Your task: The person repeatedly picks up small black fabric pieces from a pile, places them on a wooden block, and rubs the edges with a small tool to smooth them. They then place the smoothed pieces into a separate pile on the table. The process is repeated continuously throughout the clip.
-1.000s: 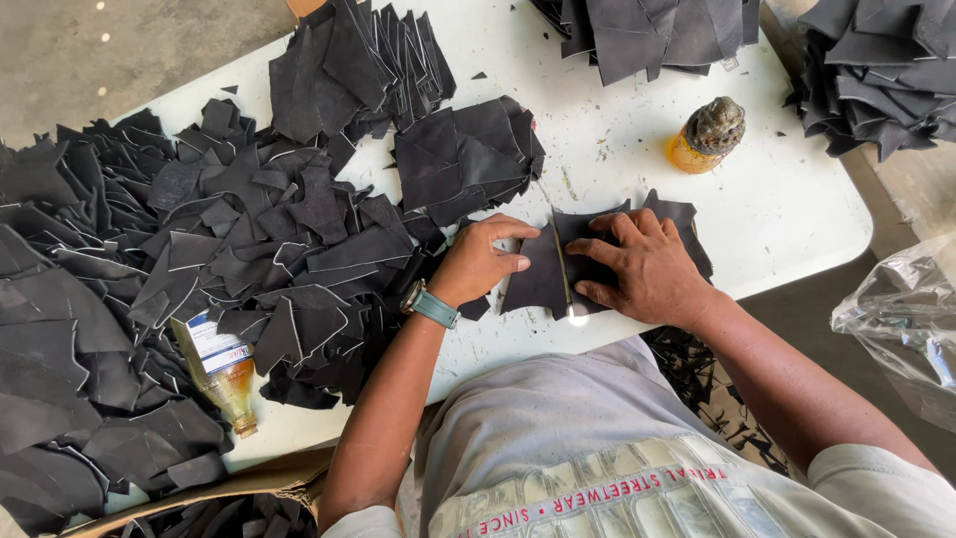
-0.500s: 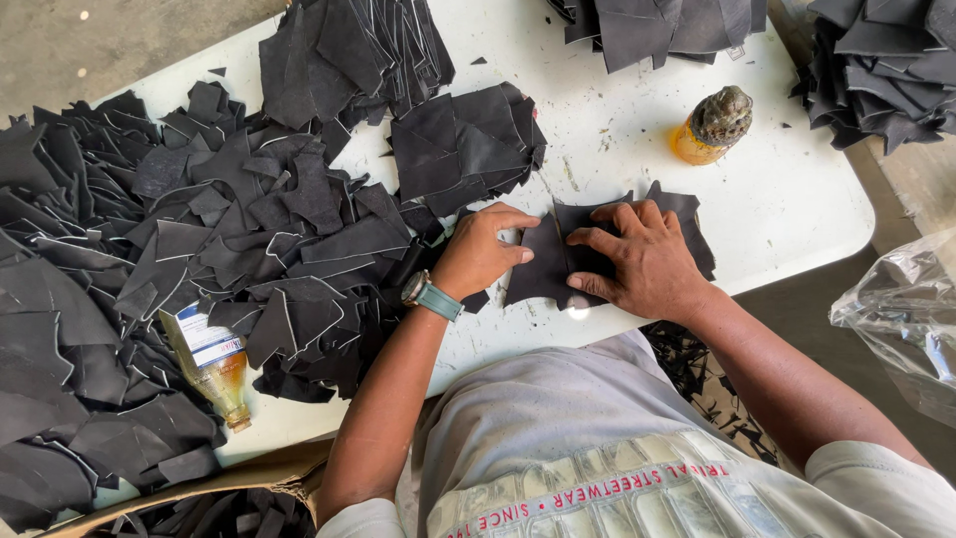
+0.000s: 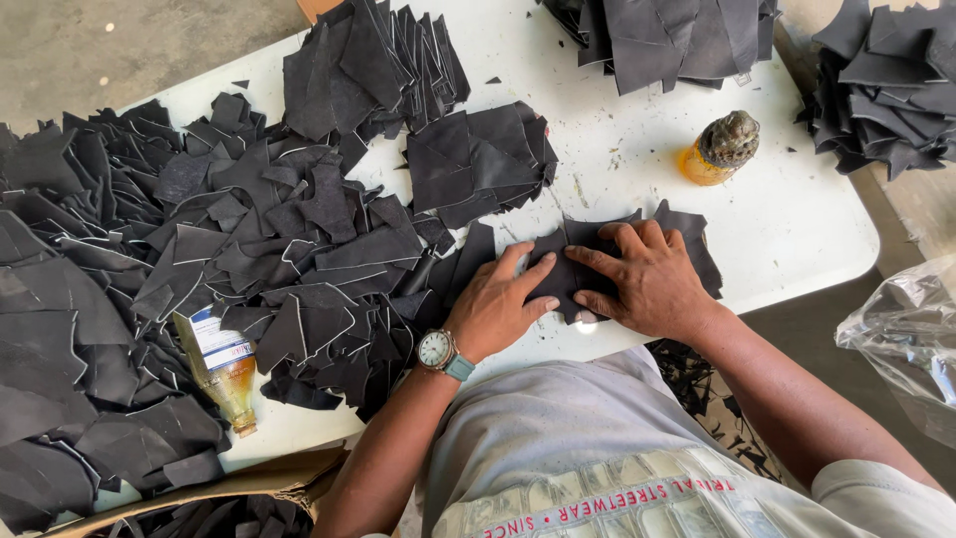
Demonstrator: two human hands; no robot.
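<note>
Pressing flat on a dark leather piece [image 3: 607, 261] at the near edge of the white table [image 3: 797, 229], both hands are resting side by side, palms down. Left hand [image 3: 498, 304]: fingers spread wide and lying on the left part of the piece, gripping nothing, thumb pointing toward the other hand; a round-faced wristwatch [image 3: 438, 351] with a teal strap is sitting on that wrist. Right hand [image 3: 642, 279]: fingers splayed and flattened over the right part of the same piece, likewise clasping nothing. The piece itself is lying just ahead of the person's torso, its far corners sticking out beyond the right fingers. Left of it, a large heap of black offcuts [image 3: 199, 259] is covering most of the table's left half, some showing pale cut edges. A small stack of squarer cut pieces [image 3: 473, 164] is lying just beyond the hands, near but apart from them. A glass bottle of amber liquid [image 3: 221, 367] is lying on its side among the offcuts at lower left. A stubby amber jar with a crusted cap [image 3: 719, 149] is standing upright on bare tabletop to the right. More dark stacks [image 3: 687, 35] are sitting at the far edge, and another pile [image 3: 886, 85] off the right corner. A clear plastic bag [image 3: 906, 329] is showing at far right.
</note>
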